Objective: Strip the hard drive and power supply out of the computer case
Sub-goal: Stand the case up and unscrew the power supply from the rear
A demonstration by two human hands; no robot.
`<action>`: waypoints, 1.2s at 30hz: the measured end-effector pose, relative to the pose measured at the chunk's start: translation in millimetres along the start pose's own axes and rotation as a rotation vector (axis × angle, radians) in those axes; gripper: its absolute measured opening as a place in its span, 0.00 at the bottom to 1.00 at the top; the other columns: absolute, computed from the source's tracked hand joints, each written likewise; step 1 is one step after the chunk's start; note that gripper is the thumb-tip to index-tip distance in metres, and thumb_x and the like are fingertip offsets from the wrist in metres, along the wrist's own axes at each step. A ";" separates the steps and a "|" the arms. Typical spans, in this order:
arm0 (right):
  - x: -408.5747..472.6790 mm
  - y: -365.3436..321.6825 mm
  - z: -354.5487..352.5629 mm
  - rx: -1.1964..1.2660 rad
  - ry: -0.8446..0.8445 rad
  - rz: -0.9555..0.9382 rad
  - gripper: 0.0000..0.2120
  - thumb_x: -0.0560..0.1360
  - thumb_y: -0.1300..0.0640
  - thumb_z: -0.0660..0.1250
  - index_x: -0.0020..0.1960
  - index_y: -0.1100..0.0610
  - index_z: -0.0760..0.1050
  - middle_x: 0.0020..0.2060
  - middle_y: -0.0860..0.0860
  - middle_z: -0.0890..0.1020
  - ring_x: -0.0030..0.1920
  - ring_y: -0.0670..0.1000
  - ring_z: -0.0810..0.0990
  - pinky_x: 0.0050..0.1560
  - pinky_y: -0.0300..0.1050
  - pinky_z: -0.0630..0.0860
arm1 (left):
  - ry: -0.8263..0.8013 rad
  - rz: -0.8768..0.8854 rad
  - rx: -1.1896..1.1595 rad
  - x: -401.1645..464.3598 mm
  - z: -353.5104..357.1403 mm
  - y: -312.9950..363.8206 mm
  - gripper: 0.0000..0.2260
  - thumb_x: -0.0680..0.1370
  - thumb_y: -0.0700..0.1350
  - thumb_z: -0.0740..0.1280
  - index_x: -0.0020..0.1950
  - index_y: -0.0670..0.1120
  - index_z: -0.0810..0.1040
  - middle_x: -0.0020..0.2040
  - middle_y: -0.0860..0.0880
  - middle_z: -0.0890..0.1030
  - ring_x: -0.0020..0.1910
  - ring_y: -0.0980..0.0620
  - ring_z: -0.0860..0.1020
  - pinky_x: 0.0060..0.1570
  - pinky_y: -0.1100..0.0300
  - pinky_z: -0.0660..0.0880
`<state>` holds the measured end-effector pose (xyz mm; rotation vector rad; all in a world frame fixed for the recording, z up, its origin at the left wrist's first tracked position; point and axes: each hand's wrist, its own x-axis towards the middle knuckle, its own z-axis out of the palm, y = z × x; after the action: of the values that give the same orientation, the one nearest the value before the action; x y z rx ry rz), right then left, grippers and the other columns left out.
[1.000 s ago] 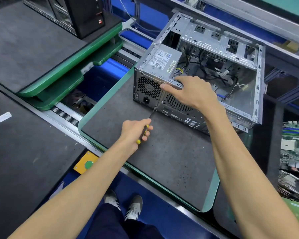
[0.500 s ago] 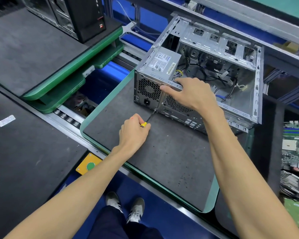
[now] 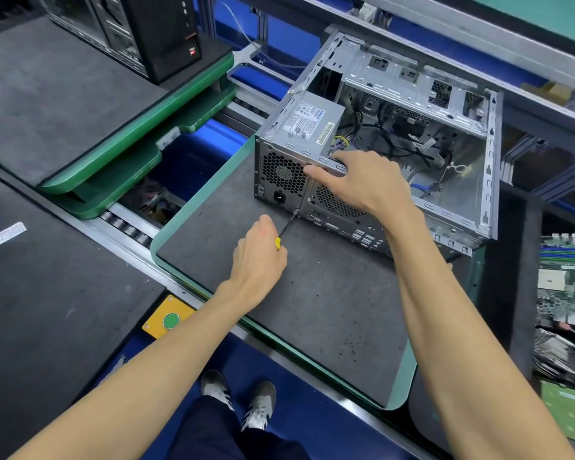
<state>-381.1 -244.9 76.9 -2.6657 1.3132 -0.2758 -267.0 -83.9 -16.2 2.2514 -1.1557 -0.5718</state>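
The computer case (image 3: 395, 154) is lying open on the grey pallet (image 3: 312, 310), with the power supply (image 3: 307, 126) seated in its near-left corner. A screwdriver (image 3: 287, 227) is gripped in the curled left hand (image 3: 258, 260), its tip set against the case's rear panel below the supply. The case's top rail is pressed by the right hand (image 3: 365, 180), fingers extended. A mounting screw appears to be under work; steady pressure and turning are called for next. No hard drive can be made out.
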 end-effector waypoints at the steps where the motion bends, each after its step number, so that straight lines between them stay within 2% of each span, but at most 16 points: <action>1: 0.1 -0.2 0.2 -0.001 -0.002 0.000 0.39 0.71 0.20 0.50 0.65 0.45 0.78 0.50 0.53 0.86 0.54 0.60 0.82 0.51 0.55 0.73 | 0.034 0.059 0.072 0.5 -1.8 -0.6 0.07 0.77 0.41 0.65 0.47 0.46 0.66 0.43 0.48 0.74 0.38 0.43 0.73 0.35 0.52 0.65; 4: -0.2 0.4 0.7 -0.002 0.006 0.002 0.39 0.71 0.20 0.51 0.64 0.45 0.79 0.50 0.52 0.86 0.54 0.60 0.82 0.48 0.53 0.68 | 0.041 0.053 0.084 4.9 -6.6 -1.2 0.05 0.76 0.42 0.66 0.45 0.44 0.70 0.39 0.48 0.77 0.37 0.43 0.74 0.36 0.52 0.70; 6: -0.5 0.5 0.4 -0.001 0.013 0.002 0.37 0.71 0.20 0.51 0.63 0.44 0.79 0.49 0.52 0.86 0.53 0.60 0.82 0.46 0.52 0.65 | -0.030 -0.097 -0.124 8.7 -10.7 3.7 0.03 0.74 0.42 0.67 0.43 0.44 0.74 0.33 0.46 0.81 0.30 0.46 0.78 0.31 0.55 0.75; 8: -0.3 -0.1 -0.3 -0.001 0.012 0.003 0.36 0.71 0.20 0.51 0.62 0.43 0.79 0.48 0.51 0.86 0.53 0.59 0.82 0.46 0.52 0.65 | -0.112 -0.285 -0.362 13.5 -14.1 9.3 0.05 0.74 0.42 0.68 0.39 0.43 0.78 0.28 0.45 0.82 0.21 0.50 0.75 0.22 0.63 0.69; 12: -1.1 -1.0 -1.6 0.003 0.010 0.001 0.34 0.72 0.21 0.52 0.62 0.41 0.79 0.47 0.50 0.86 0.52 0.59 0.82 0.45 0.51 0.65 | -0.230 -0.654 -0.888 18.1 -16.9 14.5 0.04 0.74 0.40 0.71 0.42 0.38 0.81 0.38 0.42 0.86 0.22 0.54 0.72 0.20 0.65 0.67; 14: -1.9 -1.4 -2.1 0.004 0.008 0.003 0.33 0.72 0.21 0.52 0.62 0.41 0.79 0.47 0.50 0.86 0.52 0.59 0.82 0.45 0.51 0.65 | -0.244 -0.707 -0.993 17.3 -15.0 12.5 0.04 0.75 0.40 0.72 0.46 0.39 0.81 0.38 0.44 0.86 0.22 0.55 0.71 0.19 0.67 0.66; 16: -2.3 -1.9 -2.6 0.007 0.008 0.005 0.34 0.72 0.21 0.52 0.62 0.42 0.79 0.46 0.50 0.86 0.51 0.59 0.82 0.44 0.51 0.66 | -0.237 -0.638 -0.878 16.8 -10.6 10.2 0.06 0.75 0.43 0.73 0.43 0.40 0.81 0.36 0.44 0.84 0.21 0.55 0.70 0.20 0.66 0.65; 19: -2.2 -2.2 -3.0 0.012 0.006 0.001 0.34 0.72 0.21 0.53 0.62 0.42 0.79 0.47 0.50 0.86 0.51 0.58 0.83 0.44 0.51 0.67 | -0.229 -0.426 -0.507 16.6 -5.9 9.5 0.13 0.72 0.49 0.76 0.39 0.46 0.73 0.31 0.46 0.77 0.17 0.53 0.68 0.20 0.66 0.62; 21: -2.1 -2.3 -3.6 0.016 -0.002 0.005 0.34 0.72 0.21 0.53 0.63 0.41 0.79 0.48 0.50 0.86 0.52 0.58 0.83 0.45 0.51 0.67 | -0.211 -0.338 -0.303 15.8 -6.2 10.1 0.15 0.71 0.48 0.75 0.41 0.47 0.68 0.36 0.46 0.79 0.18 0.52 0.71 0.20 0.64 0.66; 22: -2.1 -2.3 -3.7 0.018 -0.007 0.010 0.34 0.72 0.21 0.53 0.63 0.41 0.79 0.48 0.50 0.86 0.52 0.58 0.83 0.45 0.51 0.68 | -0.185 -0.294 -0.220 15.4 -7.5 10.1 0.14 0.71 0.46 0.74 0.42 0.47 0.68 0.39 0.46 0.80 0.20 0.50 0.73 0.22 0.60 0.71; 24: -1.8 -2.1 -3.8 0.021 -0.017 0.021 0.33 0.72 0.21 0.53 0.64 0.40 0.79 0.50 0.50 0.86 0.53 0.58 0.82 0.47 0.51 0.71 | -0.110 -0.193 -0.098 14.6 -10.7 8.9 0.10 0.71 0.43 0.72 0.40 0.46 0.69 0.38 0.48 0.81 0.27 0.47 0.77 0.37 0.49 0.81; 27: -1.4 -1.7 -3.0 0.022 -0.020 0.024 0.32 0.72 0.21 0.53 0.63 0.40 0.79 0.50 0.49 0.85 0.53 0.57 0.82 0.46 0.51 0.70 | -0.043 -0.139 -0.002 13.3 -15.3 1.7 0.06 0.73 0.45 0.71 0.42 0.48 0.74 0.37 0.48 0.83 0.35 0.45 0.82 0.45 0.49 0.81; 29: -1.3 -1.8 -2.6 0.019 -0.018 0.028 0.33 0.72 0.21 0.52 0.63 0.39 0.79 0.50 0.48 0.85 0.53 0.57 0.82 0.44 0.50 0.68 | -0.067 -0.162 -0.081 11.7 -17.9 1.1 0.05 0.76 0.46 0.71 0.43 0.48 0.77 0.32 0.49 0.83 0.28 0.49 0.82 0.38 0.54 0.81; 32: -0.5 -1.7 -2.2 0.005 -0.011 0.024 0.34 0.72 0.21 0.52 0.63 0.40 0.79 0.51 0.50 0.85 0.53 0.58 0.82 0.44 0.49 0.67 | -0.157 -0.391 -0.540 13.7 -16.7 7.1 0.08 0.79 0.43 0.70 0.43 0.39 0.79 0.35 0.45 0.84 0.20 0.53 0.76 0.22 0.63 0.72; 34: -0.4 -1.8 -2.2 -0.009 -0.010 0.016 0.34 0.72 0.21 0.53 0.64 0.40 0.79 0.52 0.51 0.85 0.54 0.59 0.82 0.44 0.50 0.67 | -0.204 -0.580 -0.832 14.6 -15.7 11.3 0.08 0.79 0.42 0.68 0.42 0.39 0.77 0.35 0.45 0.81 0.20 0.54 0.70 0.18 0.66 0.64; 36: -0.9 -1.8 -1.8 -0.016 -0.010 0.010 0.34 0.73 0.21 0.53 0.64 0.40 0.79 0.53 0.51 0.85 0.54 0.59 0.82 0.44 0.50 0.67 | -0.228 -0.592 -0.807 15.2 -10.5 10.9 0.10 0.78 0.45 0.69 0.40 0.42 0.75 0.30 0.46 0.76 0.21 0.53 0.66 0.19 0.65 0.59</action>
<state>-380.6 -243.1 79.0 -2.6694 1.3314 -0.2517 -259.2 -99.0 -3.2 1.7837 -0.2090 -1.2804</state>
